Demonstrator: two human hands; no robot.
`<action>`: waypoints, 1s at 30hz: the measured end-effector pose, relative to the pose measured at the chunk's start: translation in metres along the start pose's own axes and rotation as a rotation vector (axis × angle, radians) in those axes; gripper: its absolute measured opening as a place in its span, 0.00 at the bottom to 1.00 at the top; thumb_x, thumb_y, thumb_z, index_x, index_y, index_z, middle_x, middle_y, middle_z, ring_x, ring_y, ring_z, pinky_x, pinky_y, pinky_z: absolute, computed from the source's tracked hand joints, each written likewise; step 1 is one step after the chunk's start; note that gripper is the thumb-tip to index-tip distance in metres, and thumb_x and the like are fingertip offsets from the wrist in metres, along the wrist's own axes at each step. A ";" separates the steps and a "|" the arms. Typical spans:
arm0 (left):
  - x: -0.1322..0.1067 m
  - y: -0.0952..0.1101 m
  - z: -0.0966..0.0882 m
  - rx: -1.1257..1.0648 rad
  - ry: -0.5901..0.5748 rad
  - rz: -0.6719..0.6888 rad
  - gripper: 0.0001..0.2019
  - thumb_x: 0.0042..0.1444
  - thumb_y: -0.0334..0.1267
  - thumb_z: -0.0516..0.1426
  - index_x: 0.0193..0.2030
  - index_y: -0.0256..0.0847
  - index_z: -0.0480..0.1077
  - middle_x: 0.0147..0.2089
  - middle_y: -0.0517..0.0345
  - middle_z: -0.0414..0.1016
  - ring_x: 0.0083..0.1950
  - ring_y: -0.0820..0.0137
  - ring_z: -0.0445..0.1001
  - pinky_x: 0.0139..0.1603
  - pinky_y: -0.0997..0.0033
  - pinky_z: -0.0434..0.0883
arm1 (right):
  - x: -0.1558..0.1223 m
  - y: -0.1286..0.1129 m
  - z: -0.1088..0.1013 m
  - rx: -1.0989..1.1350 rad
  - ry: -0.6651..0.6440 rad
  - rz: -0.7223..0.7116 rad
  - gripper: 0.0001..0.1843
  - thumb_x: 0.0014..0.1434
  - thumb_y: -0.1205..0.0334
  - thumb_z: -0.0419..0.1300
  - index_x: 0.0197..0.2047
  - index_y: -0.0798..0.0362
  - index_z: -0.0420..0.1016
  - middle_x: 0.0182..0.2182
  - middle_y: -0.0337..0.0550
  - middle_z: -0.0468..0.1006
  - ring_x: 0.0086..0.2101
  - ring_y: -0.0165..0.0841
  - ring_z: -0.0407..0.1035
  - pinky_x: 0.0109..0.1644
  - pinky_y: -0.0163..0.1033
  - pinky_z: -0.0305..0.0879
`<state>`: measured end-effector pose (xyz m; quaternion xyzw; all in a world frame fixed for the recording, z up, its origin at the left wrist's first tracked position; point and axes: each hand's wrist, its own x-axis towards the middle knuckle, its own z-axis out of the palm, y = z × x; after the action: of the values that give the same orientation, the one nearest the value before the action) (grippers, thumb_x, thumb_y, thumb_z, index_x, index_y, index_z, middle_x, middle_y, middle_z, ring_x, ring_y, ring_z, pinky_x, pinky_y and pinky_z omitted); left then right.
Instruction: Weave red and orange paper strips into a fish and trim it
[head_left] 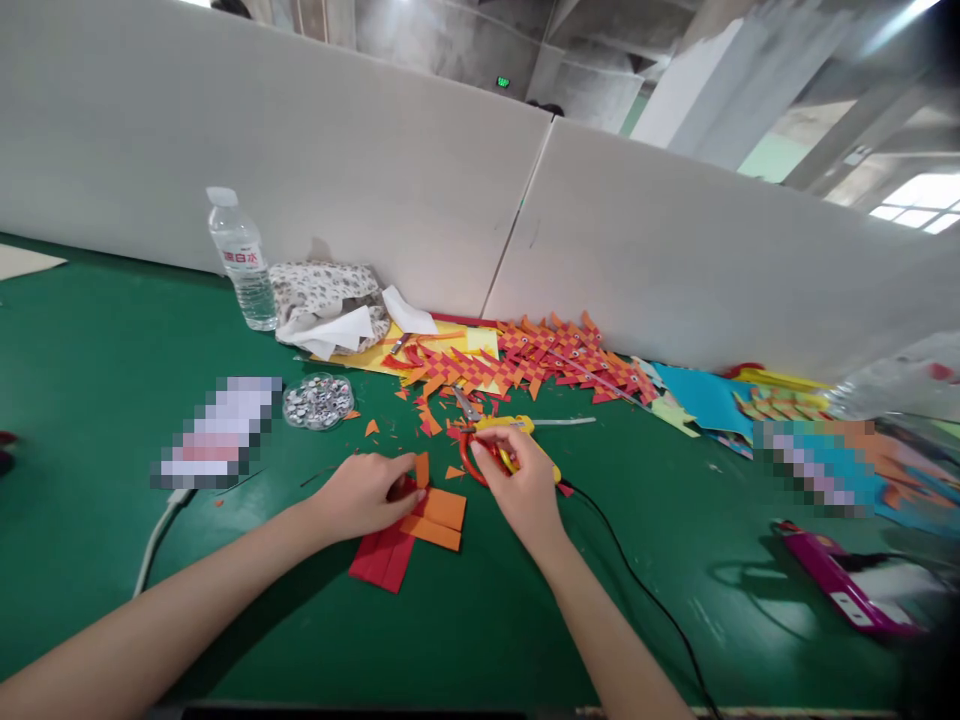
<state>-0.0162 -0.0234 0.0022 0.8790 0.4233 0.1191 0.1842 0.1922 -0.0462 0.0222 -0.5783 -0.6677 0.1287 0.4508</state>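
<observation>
Your left hand has its fingers pressed down together on the woven paper strips, red and orange, which lie flat on the green table right in front of you. Your right hand has fingers curled around the red-handled scissors, just beside the strips; the yellow glue gun lies touching the hand's far side, w/ its black cable running back to the near edge. Farther out: a round dish of googly eyes at left, a pile of finished woven pieces by the white partition, a water bottle & a patterned cloth. At far right, a pink phone
</observation>
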 end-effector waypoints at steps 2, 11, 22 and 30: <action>0.001 -0.002 0.000 -0.038 -0.008 -0.025 0.10 0.56 0.45 0.49 0.31 0.42 0.61 0.26 0.59 0.74 0.27 0.68 0.72 0.24 0.73 0.54 | 0.004 0.017 -0.009 -0.181 0.052 -0.079 0.07 0.53 0.60 0.58 0.37 0.51 0.69 0.37 0.46 0.74 0.41 0.39 0.67 0.46 0.45 0.63; 0.002 -0.005 -0.001 -0.138 -0.006 -0.107 0.12 0.53 0.46 0.51 0.24 0.41 0.59 0.23 0.59 0.72 0.24 0.70 0.69 0.22 0.75 0.56 | -0.002 0.059 -0.024 -0.364 0.142 0.064 0.21 0.51 0.51 0.58 0.46 0.52 0.66 0.41 0.49 0.75 0.41 0.42 0.69 0.44 0.45 0.65; 0.001 -0.004 -0.007 -0.195 -0.017 -0.059 0.10 0.52 0.44 0.53 0.31 0.41 0.70 0.24 0.60 0.71 0.23 0.73 0.67 0.22 0.76 0.55 | -0.002 0.056 -0.030 -0.189 0.095 0.236 0.27 0.47 0.52 0.62 0.51 0.50 0.65 0.39 0.46 0.79 0.38 0.41 0.74 0.42 0.45 0.68; 0.001 -0.007 -0.006 -0.196 -0.021 -0.036 0.10 0.53 0.44 0.53 0.33 0.41 0.71 0.25 0.60 0.72 0.24 0.73 0.68 0.23 0.76 0.54 | -0.006 0.048 -0.024 -0.194 0.070 -0.032 0.22 0.50 0.59 0.62 0.49 0.50 0.68 0.45 0.47 0.77 0.45 0.40 0.71 0.50 0.46 0.67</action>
<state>-0.0225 -0.0170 0.0044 0.8503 0.4234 0.1474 0.2756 0.2416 -0.0452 -0.0002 -0.6127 -0.6700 0.0359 0.4176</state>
